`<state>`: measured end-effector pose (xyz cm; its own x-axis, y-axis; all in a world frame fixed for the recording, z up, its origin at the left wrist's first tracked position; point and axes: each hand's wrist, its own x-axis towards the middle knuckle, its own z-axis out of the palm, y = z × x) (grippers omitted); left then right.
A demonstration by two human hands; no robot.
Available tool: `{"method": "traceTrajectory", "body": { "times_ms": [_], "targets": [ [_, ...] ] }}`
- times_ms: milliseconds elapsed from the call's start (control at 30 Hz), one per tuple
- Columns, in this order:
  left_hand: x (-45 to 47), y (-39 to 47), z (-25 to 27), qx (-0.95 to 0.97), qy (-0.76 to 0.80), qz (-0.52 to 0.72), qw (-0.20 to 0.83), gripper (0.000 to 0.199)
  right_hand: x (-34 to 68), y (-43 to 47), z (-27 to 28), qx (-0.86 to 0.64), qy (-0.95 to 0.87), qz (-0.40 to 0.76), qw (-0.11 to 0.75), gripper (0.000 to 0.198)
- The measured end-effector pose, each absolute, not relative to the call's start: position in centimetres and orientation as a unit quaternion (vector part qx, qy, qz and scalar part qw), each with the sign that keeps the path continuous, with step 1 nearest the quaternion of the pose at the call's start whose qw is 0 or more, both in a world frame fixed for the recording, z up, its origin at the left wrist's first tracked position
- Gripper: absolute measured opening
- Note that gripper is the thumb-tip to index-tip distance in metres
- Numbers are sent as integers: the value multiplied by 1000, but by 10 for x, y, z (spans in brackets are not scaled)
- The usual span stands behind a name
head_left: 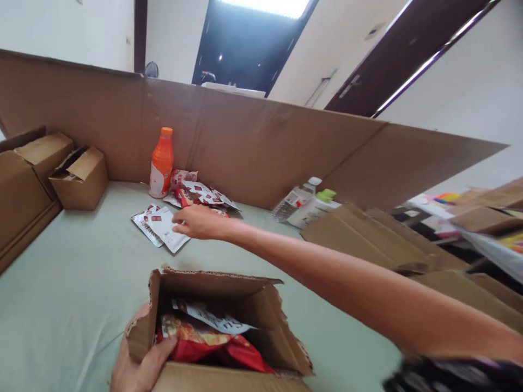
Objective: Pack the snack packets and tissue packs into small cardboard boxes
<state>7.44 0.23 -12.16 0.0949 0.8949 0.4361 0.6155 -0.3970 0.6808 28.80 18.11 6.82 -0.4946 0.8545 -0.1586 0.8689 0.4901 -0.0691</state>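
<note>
My right hand [200,222] reaches far across the pale green table top [73,283] and its fingers touch a white snack packet [167,228] lying flat beside a second one [143,222]. My left hand [137,366] grips the left wall of an open cardboard box [229,305] near me, thumb inside. In the box lie a red snack bag [216,344] and a white packet [214,320]. Behind the reaching hand sits a pile of red and white packets [200,194] next to an upright orange bottle [161,163].
A tall cardboard wall [253,141] stands along the back of the table. Small cardboard boxes [79,177] sit at the left. A clear bottle [296,202] and a green-capped white bottle [314,209] lie at the back right, beside flattened cardboard [368,234].
</note>
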Motion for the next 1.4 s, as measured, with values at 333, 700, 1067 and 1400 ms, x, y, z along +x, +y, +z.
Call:
{"method": "traceTrajectory", "body": {
  "times_ms": [333,700,1067,1400],
  "targets": [
    [78,-16,-139,694,552,413,208,76,221,251,-10,566,809,-88,136,40],
    [69,-24,-115,765,460,413,182,55,355,117,125,472,824,41,-311,22],
    [70,-9,-88,795,420,429,84,52,329,49,64,427,890,-105,117,32],
    [72,-15,-61,785,352,493,128,73,335,57,61,419,901,-111,-13,34]
  ]
}}
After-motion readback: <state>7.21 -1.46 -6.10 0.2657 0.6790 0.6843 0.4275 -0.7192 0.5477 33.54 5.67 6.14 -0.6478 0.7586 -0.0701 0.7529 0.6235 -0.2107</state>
